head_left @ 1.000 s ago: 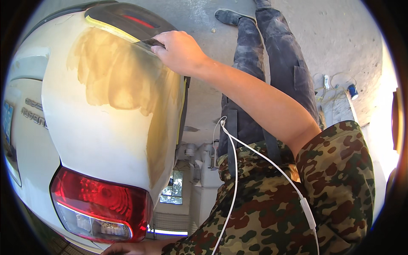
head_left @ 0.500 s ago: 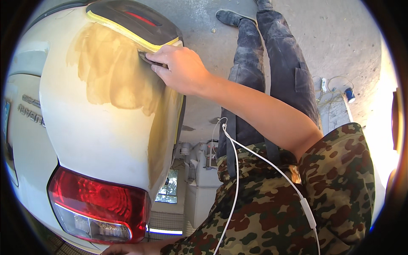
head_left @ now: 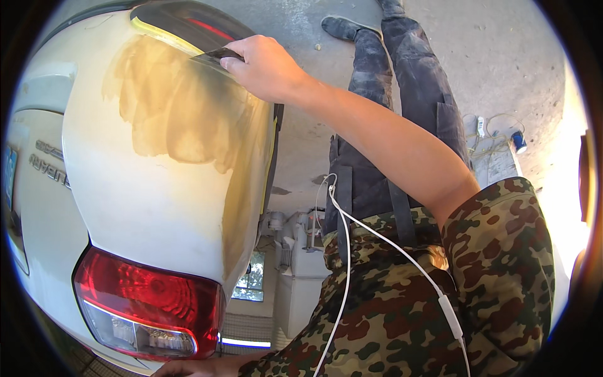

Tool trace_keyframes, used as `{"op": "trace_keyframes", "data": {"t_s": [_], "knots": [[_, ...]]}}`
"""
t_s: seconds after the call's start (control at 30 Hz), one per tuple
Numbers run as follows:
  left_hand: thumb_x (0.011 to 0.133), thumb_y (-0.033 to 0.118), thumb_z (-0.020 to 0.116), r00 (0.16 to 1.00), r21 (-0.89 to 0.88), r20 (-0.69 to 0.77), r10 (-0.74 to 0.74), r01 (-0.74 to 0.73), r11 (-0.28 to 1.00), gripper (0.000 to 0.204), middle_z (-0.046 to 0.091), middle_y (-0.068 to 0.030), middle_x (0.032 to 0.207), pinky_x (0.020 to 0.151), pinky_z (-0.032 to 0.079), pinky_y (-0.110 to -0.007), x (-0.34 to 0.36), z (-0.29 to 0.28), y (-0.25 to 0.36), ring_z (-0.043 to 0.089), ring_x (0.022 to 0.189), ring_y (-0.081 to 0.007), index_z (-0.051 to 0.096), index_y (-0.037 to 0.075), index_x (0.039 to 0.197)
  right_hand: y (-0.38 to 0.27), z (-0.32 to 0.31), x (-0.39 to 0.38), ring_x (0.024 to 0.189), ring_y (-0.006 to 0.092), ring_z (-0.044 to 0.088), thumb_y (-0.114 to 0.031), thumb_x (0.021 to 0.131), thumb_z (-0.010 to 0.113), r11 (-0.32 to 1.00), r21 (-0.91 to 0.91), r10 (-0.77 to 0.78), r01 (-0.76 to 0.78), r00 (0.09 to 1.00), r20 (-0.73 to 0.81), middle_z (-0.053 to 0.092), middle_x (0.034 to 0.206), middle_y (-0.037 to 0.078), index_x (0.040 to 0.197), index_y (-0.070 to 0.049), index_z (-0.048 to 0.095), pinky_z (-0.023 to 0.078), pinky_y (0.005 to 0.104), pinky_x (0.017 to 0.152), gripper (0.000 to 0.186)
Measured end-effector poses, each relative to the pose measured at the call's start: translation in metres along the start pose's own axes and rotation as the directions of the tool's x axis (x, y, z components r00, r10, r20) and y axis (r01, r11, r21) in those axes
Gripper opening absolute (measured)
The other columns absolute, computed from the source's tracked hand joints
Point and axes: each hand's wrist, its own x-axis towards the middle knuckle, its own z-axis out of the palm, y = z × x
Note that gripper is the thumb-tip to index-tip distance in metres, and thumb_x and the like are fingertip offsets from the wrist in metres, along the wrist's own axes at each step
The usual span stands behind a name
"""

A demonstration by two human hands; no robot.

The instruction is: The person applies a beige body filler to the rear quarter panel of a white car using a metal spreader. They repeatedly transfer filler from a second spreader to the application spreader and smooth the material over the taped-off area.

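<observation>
In the head view, the right hand (head_left: 267, 70) is clamped around a flat, dark scraper (head_left: 210, 58), with the thumb and fingers closed on its near end. The blade points left, away from the fingers, and lies over the upper right border of the tan coat (head_left: 173, 113), at the yellow tape (head_left: 164, 36) that edges the dark window (head_left: 179, 17). Blade contact with the panel beneath is not certain at this angle. The left hand (head_left: 179, 368) is at the bottom rim, just beside the lower edge of the tail light (head_left: 147, 289); it is cut off and dim, so its grip cannot be told. The two hands are well apart. Progress, as a judgement: the work appears to be partway through. The tan coat covers the upper part of the white car panel (head_left: 157, 201) in overlapping, streaked strokes and runs down the right side as a narrow strip toward the tail light. Its surface looks uneven, so smoothing appears to remain. The broad area between coat and light is white. The coat lies below and to the left of the right hand, and well above the left hand.
</observation>
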Motion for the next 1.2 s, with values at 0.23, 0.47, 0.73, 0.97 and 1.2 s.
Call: {"op": "trace_keyframes", "data": {"t_s": [0.23,0.47,0.73,0.97,1.2], "knots": [[0.109,0.005,0.049,1.0,-0.021,0.017,-0.005,0.005,1.0,0.037,0.066,-0.0145,0.144,0.114,0.053,-0.034,0.001,0.006,-0.01,0.064,0.131,-0.0227,0.059,-0.008,0.142,0.002,0.006,0.002,0.096,0.0394,0.071,-0.017,0.101,0.058,0.999,-0.042,-0.027,0.026,1.0,-0.013,0.076,0.099,0.021,0.122,-0.006,0.076,0.056,0.0482,0.089,0.03],[0.109,0.005,0.049,0.999,-0.054,0.015,-0.037,0.038,0.998,0.038,0.066,-0.0139,0.144,0.114,0.052,-0.035,-0.001,0.002,-0.011,0.064,0.132,-0.0235,0.058,-0.006,0.144,0.017,0.009,-0.007,0.093,0.0409,0.071,-0.011,0.097,0.059,0.995,-0.071,-0.071,0.069,0.997,-0.016,0.076,0.095,0.022,0.121,-0.003,0.076,0.056,0.0476,0.088,0.03],[0.109,0.007,0.048,0.999,-0.065,0.028,-0.039,0.041,0.997,0.039,0.065,-0.0155,0.145,0.116,0.05,-0.036,-0.001,-0.001,-0.013,0.062,0.134,-0.0243,0.056,-0.008,0.145,0.041,0.01,-0.025,0.09,0.041,0.071,-0.012,0.096,0.061,0.998,-0.047,-0.041,0.041,0.999,0.003,0.075,0.096,0.023,0.123,-0.004,0.075,0.055,0.0477,0.086,0.032],[0.11,0.007,0.045,0.986,-0.067,0.129,-0.105,0.115,0.991,0.04,0.063,-0.0148,0.148,0.119,0.047,-0.035,0.0,-0.001,-0.021,0.06,0.137,-0.0237,0.054,-0.008,0.147,0.048,-0.004,-0.015,0.085,0.0368,0.071,-0.016,0.096,0.062,0.994,0.075,0.087,-0.084,0.995,-0.041,0.074,0.089,0.021,0.111,0.001,0.074,0.055,0.0463,0.08,0.025],[0.11,0.005,0.044,0.99,0.013,0.125,-0.06,0.059,0.998,0.041,0.062,-0.0145,0.15,0.118,0.048,-0.034,0.002,-0.006,-0.023,0.06,0.137,-0.0234,0.053,-0.006,0.149,0.03,-0.002,0.03,0.079,0.0328,0.072,-0.013,0.093,0.06,0.993,-0.015,0.118,-0.117,0.988,0.102,0.073,0.087,0.021,0.098,0.003,0.072,0.056,0.0448,0.073,0.021]]}}
